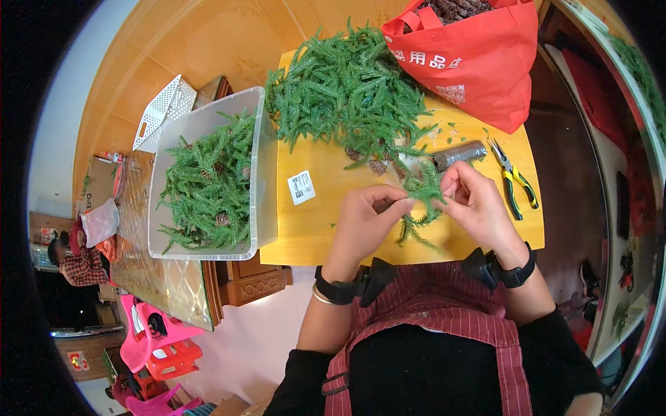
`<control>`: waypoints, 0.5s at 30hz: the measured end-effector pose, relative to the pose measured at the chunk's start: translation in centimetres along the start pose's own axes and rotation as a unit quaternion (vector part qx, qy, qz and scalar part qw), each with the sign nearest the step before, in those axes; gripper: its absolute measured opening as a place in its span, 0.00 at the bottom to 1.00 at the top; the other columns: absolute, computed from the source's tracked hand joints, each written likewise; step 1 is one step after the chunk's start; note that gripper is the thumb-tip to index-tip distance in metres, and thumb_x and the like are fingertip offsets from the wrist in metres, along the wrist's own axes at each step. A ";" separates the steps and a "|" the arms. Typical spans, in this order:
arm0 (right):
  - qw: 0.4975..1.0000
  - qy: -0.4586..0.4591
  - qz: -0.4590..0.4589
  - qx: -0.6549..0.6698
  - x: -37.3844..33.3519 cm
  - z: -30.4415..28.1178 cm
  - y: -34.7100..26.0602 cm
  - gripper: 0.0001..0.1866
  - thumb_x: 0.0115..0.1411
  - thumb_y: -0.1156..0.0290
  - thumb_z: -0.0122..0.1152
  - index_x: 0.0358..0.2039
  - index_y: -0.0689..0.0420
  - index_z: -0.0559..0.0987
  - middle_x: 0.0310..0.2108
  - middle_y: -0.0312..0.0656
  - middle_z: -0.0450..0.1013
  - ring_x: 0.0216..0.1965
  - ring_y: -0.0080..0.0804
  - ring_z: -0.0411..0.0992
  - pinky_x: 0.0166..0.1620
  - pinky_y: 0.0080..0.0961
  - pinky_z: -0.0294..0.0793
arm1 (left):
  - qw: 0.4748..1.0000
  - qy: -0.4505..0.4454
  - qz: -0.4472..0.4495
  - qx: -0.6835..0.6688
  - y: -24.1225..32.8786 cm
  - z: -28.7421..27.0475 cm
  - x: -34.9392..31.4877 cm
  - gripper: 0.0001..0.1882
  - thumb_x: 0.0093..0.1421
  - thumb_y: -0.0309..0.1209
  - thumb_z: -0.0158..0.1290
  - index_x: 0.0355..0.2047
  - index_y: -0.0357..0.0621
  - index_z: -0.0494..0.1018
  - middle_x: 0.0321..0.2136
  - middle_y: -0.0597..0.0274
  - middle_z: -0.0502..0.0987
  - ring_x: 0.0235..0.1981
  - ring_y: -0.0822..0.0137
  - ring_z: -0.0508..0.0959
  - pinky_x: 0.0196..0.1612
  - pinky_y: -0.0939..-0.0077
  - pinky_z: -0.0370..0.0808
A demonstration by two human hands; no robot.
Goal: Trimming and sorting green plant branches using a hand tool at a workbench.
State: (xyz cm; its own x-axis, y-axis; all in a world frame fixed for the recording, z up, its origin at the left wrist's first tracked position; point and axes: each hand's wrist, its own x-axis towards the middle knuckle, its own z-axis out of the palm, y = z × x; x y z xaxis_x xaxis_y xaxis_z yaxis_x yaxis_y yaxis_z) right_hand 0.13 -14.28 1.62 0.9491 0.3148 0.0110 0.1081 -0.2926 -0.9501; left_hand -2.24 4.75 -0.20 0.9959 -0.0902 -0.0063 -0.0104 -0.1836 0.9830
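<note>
A small green artificial fir sprig [423, 187] hangs between my two hands over the near part of the yellow table [312, 236]. My left hand [374, 213] is closed in a pinch at the sprig's left side. On its other side my right hand [475, 203] pinches it with thumb and forefinger. Any thin stem or wire between the fingertips is too small to make out. Just beyond my hands lie several pine cones [378, 167] and a clear-wrapped dark roll [459, 154]. Pliers with yellow and black handles [513, 182] rest to the right of my right hand.
A big heap of green sprigs [347, 90] covers the table's far side, beside a red bag [479, 62] of brown cones. Left stands a clear plastic bin [260, 173] with sprigs and cones. A white label card [302, 187] lies near it. Pink stools [149, 333] and another person [83, 263] are farther left.
</note>
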 end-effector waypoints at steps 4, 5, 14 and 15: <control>0.995 -0.054 0.030 0.072 0.2 -0.1 -0.2 0.11 0.49 0.79 0.60 0.26 0.56 0.65 0.21 0.25 0.59 0.21 0.08 0.54 0.23 0.07 0.54 | 0.979 -0.075 -0.091 -0.168 -0.3 -0.8 0.0 0.05 0.54 0.26 0.53 0.29 0.36 0.74 0.25 0.62 0.77 0.26 0.77 0.74 0.32 0.84 0.70; 0.995 -0.054 0.030 0.072 0.2 -0.1 -0.2 0.11 0.49 0.79 0.60 0.26 0.56 0.65 0.21 0.25 0.59 0.21 0.08 0.54 0.23 0.07 0.54 | 0.979 -0.076 -0.091 -0.168 -0.5 -0.7 0.0 0.05 0.54 0.26 0.53 0.29 0.36 0.74 0.25 0.62 0.77 0.26 0.77 0.74 0.32 0.84 0.70; 0.998 -0.037 0.039 0.018 0.3 0.8 1.4 0.11 0.49 0.79 0.60 0.25 0.56 0.64 0.21 0.25 0.58 0.22 0.08 0.54 0.24 0.07 0.55 | 0.992 -0.068 -0.087 -0.060 -0.8 -0.6 -0.1 0.08 0.54 0.27 0.53 0.33 0.34 0.71 0.28 0.63 0.76 0.30 0.77 0.74 0.34 0.84 0.70; 0.998 -0.039 0.037 0.031 0.3 1.0 1.6 0.12 0.49 0.78 0.60 0.25 0.55 0.64 0.21 0.25 0.58 0.22 0.08 0.54 0.24 0.07 0.54 | 0.996 -0.061 -0.060 -0.026 -1.1 -0.6 -0.2 0.09 0.53 0.26 0.54 0.33 0.34 0.70 0.28 0.64 0.75 0.30 0.77 0.73 0.34 0.84 0.70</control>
State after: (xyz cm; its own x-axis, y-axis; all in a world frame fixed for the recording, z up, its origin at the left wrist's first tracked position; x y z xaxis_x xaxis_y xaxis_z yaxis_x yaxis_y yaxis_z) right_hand 0.24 -13.75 -0.26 0.9275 0.3650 -0.0813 0.0186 -0.2621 -0.9649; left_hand -2.39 5.52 -1.19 0.9714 -0.1886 -0.1440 0.1167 -0.1489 0.9819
